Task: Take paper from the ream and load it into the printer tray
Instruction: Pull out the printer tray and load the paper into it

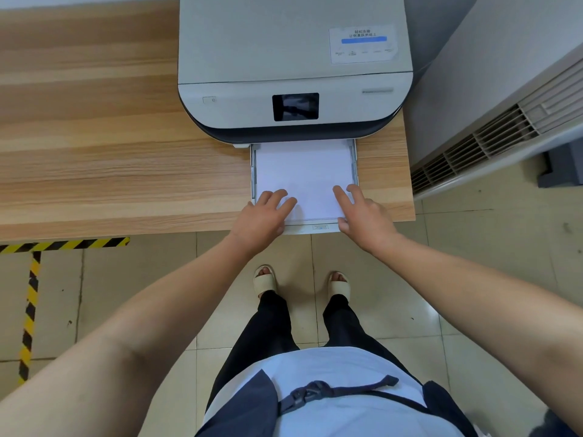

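Observation:
A white printer (293,58) with a small dark screen stands on the wooden table. Its paper tray (355,159) is pulled out toward me, and a stack of white paper (304,175) lies flat inside it. My left hand (266,216) rests on the stack's near left corner, fingers spread on the sheet and thumb at the tray's front edge. My right hand (362,216) presses the near right corner the same way, thumb at the front lip. Neither hand grips anything. No ream is in view.
The wooden table (94,137) stretches left of the printer, and the tray's front overhangs its near edge. A grey vented unit (504,121) stands to the right. Yellow-black tape (63,244) marks the tiled floor at left. My feet stand just below the tray.

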Action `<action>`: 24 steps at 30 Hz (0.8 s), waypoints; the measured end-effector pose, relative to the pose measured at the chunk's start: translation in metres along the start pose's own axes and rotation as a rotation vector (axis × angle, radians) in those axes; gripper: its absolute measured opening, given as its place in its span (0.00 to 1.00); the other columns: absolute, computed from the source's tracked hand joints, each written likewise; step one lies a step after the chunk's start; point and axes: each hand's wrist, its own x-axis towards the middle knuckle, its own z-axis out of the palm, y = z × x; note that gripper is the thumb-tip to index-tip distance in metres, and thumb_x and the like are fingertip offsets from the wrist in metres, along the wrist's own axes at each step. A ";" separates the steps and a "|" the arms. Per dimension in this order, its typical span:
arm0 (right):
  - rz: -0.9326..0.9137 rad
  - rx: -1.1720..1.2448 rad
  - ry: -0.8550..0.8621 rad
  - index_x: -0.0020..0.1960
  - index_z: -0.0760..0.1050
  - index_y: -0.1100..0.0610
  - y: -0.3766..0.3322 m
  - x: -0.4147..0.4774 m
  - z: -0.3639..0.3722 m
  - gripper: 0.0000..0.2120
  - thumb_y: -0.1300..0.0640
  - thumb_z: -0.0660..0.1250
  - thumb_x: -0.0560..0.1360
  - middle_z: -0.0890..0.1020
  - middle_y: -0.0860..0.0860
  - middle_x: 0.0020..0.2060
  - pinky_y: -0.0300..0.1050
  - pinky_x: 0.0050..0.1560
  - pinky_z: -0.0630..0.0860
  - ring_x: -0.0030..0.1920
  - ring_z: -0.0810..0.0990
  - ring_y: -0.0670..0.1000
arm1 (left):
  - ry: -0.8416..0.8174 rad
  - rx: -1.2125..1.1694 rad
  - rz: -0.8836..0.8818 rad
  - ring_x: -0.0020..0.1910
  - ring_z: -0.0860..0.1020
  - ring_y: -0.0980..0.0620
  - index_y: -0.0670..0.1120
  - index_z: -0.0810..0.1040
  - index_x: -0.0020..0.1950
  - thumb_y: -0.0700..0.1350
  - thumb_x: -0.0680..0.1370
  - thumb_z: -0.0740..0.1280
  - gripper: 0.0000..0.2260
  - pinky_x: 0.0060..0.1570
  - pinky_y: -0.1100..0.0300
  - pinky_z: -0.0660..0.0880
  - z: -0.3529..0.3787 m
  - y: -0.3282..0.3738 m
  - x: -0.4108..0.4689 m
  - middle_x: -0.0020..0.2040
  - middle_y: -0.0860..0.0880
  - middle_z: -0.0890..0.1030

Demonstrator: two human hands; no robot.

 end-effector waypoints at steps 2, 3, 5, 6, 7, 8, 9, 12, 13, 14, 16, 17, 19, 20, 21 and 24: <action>0.006 0.004 0.000 0.73 0.60 0.58 -0.002 -0.001 0.003 0.28 0.59 0.63 0.74 0.68 0.62 0.69 0.45 0.32 0.67 0.38 0.75 0.60 | -0.002 -0.009 -0.001 0.54 0.76 0.38 0.46 0.71 0.65 0.36 0.69 0.71 0.26 0.31 0.49 0.77 0.002 0.002 0.000 0.63 0.41 0.76; 0.011 0.012 0.003 0.73 0.61 0.58 -0.002 -0.001 0.004 0.28 0.59 0.63 0.74 0.68 0.62 0.69 0.45 0.32 0.67 0.37 0.74 0.60 | -0.001 -0.019 -0.005 0.55 0.76 0.38 0.47 0.70 0.66 0.36 0.69 0.71 0.26 0.32 0.48 0.77 0.002 0.002 -0.001 0.64 0.41 0.76; 0.016 0.023 0.015 0.72 0.62 0.58 -0.001 -0.001 0.004 0.28 0.59 0.64 0.73 0.67 0.62 0.69 0.45 0.31 0.66 0.35 0.70 0.58 | 0.001 -0.030 -0.014 0.57 0.75 0.38 0.48 0.70 0.67 0.36 0.70 0.70 0.26 0.32 0.48 0.76 0.000 0.001 -0.001 0.66 0.41 0.74; 0.015 0.020 0.019 0.72 0.61 0.58 -0.001 -0.001 0.003 0.28 0.58 0.65 0.73 0.67 0.61 0.69 0.45 0.31 0.66 0.35 0.69 0.57 | -0.001 -0.031 -0.016 0.58 0.74 0.38 0.48 0.69 0.68 0.36 0.71 0.69 0.27 0.32 0.49 0.76 0.000 0.001 -0.001 0.66 0.41 0.74; 0.013 0.015 0.021 0.72 0.61 0.57 0.000 -0.001 0.002 0.29 0.58 0.65 0.73 0.67 0.61 0.70 0.45 0.31 0.66 0.35 0.68 0.57 | -0.003 -0.026 -0.015 0.59 0.74 0.38 0.48 0.69 0.69 0.36 0.71 0.69 0.27 0.33 0.48 0.76 0.000 0.000 -0.001 0.67 0.41 0.73; 0.013 0.011 0.021 0.72 0.61 0.57 0.000 -0.001 0.002 0.29 0.58 0.64 0.73 0.67 0.61 0.69 0.45 0.30 0.66 0.34 0.68 0.57 | -0.004 -0.017 -0.011 0.59 0.73 0.38 0.48 0.68 0.69 0.36 0.71 0.69 0.27 0.33 0.48 0.77 0.000 0.000 0.000 0.68 0.41 0.73; 0.014 0.007 0.023 0.72 0.61 0.58 0.000 0.000 0.002 0.29 0.59 0.64 0.73 0.67 0.61 0.69 0.45 0.30 0.66 0.34 0.69 0.57 | 0.000 -0.004 -0.002 0.59 0.74 0.38 0.48 0.67 0.69 0.36 0.71 0.69 0.28 0.33 0.47 0.77 0.001 0.001 0.000 0.67 0.41 0.73; 0.024 -0.001 0.022 0.72 0.61 0.59 -0.003 0.001 0.003 0.28 0.61 0.63 0.73 0.68 0.62 0.68 0.46 0.31 0.66 0.37 0.74 0.60 | 0.020 0.017 0.013 0.55 0.75 0.37 0.48 0.65 0.66 0.34 0.69 0.71 0.29 0.34 0.46 0.78 0.004 0.002 0.000 0.65 0.40 0.75; 0.028 -0.006 0.021 0.72 0.61 0.59 -0.004 0.001 0.003 0.28 0.61 0.63 0.73 0.68 0.62 0.68 0.46 0.31 0.67 0.38 0.76 0.61 | 0.028 0.016 0.008 0.55 0.75 0.37 0.48 0.65 0.66 0.34 0.68 0.71 0.30 0.34 0.46 0.79 0.005 0.002 0.000 0.64 0.40 0.75; 0.031 -0.008 0.022 0.72 0.61 0.58 -0.004 0.001 0.003 0.28 0.61 0.63 0.74 0.68 0.62 0.68 0.46 0.32 0.67 0.40 0.77 0.61 | 0.034 0.008 0.000 0.55 0.75 0.37 0.48 0.65 0.66 0.34 0.68 0.71 0.30 0.34 0.45 0.79 0.006 0.002 0.000 0.64 0.40 0.75; 0.034 0.003 0.034 0.73 0.60 0.58 -0.003 0.000 0.003 0.28 0.60 0.63 0.74 0.67 0.62 0.69 0.45 0.33 0.67 0.41 0.77 0.61 | 0.055 -0.026 -0.014 0.57 0.75 0.36 0.48 0.66 0.67 0.35 0.69 0.70 0.28 0.36 0.43 0.80 0.005 0.002 -0.001 0.64 0.40 0.75; 0.040 0.021 0.039 0.73 0.60 0.58 -0.002 -0.001 0.003 0.28 0.59 0.63 0.74 0.66 0.61 0.70 0.46 0.33 0.68 0.42 0.77 0.60 | 0.072 -0.052 -0.022 0.59 0.74 0.36 0.47 0.68 0.68 0.36 0.70 0.70 0.27 0.38 0.43 0.80 0.006 0.002 -0.002 0.65 0.39 0.75; 0.075 0.120 0.050 0.73 0.59 0.56 0.000 -0.003 0.004 0.30 0.56 0.65 0.75 0.64 0.59 0.71 0.47 0.37 0.73 0.46 0.78 0.60 | 0.102 -0.158 -0.080 0.65 0.70 0.38 0.47 0.70 0.70 0.40 0.73 0.69 0.26 0.43 0.45 0.80 0.006 0.004 -0.006 0.69 0.41 0.72; 0.108 0.226 0.057 0.74 0.59 0.55 0.001 -0.004 0.006 0.30 0.55 0.65 0.74 0.63 0.58 0.72 0.48 0.41 0.75 0.49 0.78 0.60 | 0.122 -0.258 -0.147 0.69 0.67 0.40 0.48 0.69 0.72 0.42 0.74 0.69 0.26 0.47 0.49 0.79 0.006 0.004 -0.009 0.71 0.42 0.70; 0.152 0.369 0.073 0.74 0.59 0.54 0.002 -0.005 0.006 0.31 0.55 0.66 0.74 0.63 0.56 0.72 0.49 0.46 0.77 0.51 0.77 0.59 | 0.154 -0.395 -0.242 0.71 0.64 0.43 0.49 0.67 0.74 0.44 0.76 0.69 0.27 0.53 0.53 0.76 0.007 0.004 -0.010 0.73 0.43 0.67; 0.341 0.775 0.173 0.72 0.62 0.53 0.003 -0.006 -0.001 0.30 0.58 0.67 0.72 0.66 0.53 0.68 0.48 0.53 0.75 0.52 0.77 0.56 | 0.277 -0.865 -0.572 0.72 0.64 0.47 0.50 0.63 0.76 0.43 0.77 0.67 0.28 0.66 0.57 0.65 0.001 0.004 -0.014 0.74 0.46 0.64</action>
